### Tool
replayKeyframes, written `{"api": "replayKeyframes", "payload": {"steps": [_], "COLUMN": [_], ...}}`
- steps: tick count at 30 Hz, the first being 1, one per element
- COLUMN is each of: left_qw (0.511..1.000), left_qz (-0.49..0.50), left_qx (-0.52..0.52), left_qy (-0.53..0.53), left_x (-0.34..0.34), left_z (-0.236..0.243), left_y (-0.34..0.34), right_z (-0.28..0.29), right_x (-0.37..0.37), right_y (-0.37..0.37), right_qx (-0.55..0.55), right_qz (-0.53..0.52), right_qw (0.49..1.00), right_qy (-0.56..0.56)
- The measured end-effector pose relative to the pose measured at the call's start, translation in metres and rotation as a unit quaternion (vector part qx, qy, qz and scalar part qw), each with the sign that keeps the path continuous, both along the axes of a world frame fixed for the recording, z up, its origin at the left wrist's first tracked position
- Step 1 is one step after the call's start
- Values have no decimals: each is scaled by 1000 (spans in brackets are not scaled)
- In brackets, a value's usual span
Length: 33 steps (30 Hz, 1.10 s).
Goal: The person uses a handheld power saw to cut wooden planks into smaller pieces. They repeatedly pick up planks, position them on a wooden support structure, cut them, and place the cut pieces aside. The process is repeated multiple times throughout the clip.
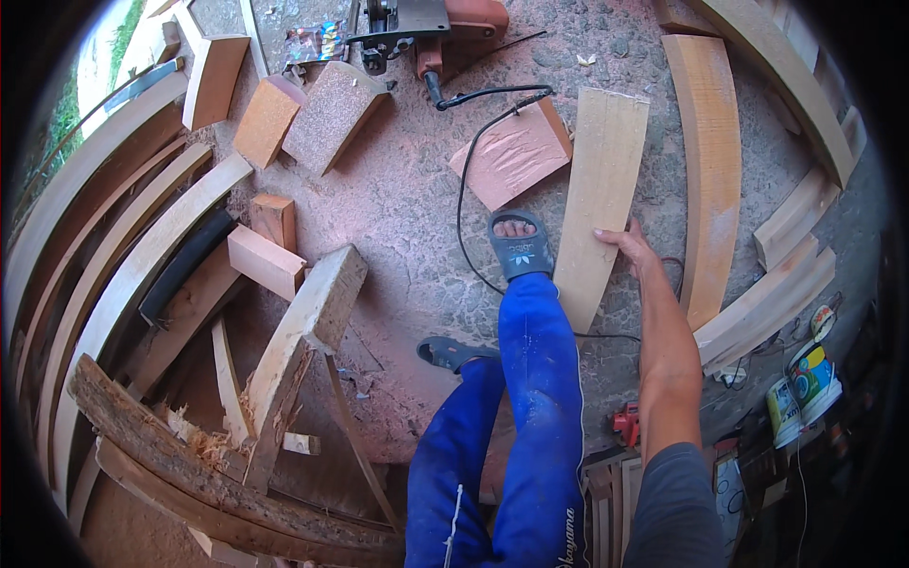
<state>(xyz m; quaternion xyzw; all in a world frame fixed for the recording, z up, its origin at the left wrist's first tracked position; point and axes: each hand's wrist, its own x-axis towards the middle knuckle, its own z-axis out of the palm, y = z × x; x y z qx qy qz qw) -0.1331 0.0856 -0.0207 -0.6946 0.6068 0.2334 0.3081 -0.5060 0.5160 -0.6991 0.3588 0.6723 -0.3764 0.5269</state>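
My right hand grips the right edge of a long pale board, thumb on its face and fingers behind. The board's lower end lies beside my sandalled foot. A pinkish wooden block with gouged marks lies left of the board, with a black cable running past it. To the board's right is a longer curved orange-tan timber. My left hand is not in the frame.
A power tool sits at the top, near several blocks. Curved timbers and a rough wooden frame crowd the left. At lower right are containers, a red tool and more boards.
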Motion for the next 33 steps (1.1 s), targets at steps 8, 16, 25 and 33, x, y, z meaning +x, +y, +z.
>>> {"api": "replayKeyframes", "payload": {"steps": [8,16,25,33], "left_qw": [998,995,981,622], "left_qz": [-50,-82,-72,176], "left_qx": [-6,-39,156,-10], "left_qy": [-28,52,-86,763], "left_x": [-13,31,-23,-49], "left_z": [5,4,44,156], "left_y": [-2,0,6,44], "right_z": [102,320,588,781], "right_x": [3,-54,-76,11], "right_y": [-40,-34,-125,-261], "right_qx": [135,41,84,-264], "right_qz": [115,82,296,409], "right_qw": [973,920,636,336], "right_qy": [147,381,707,806]}}
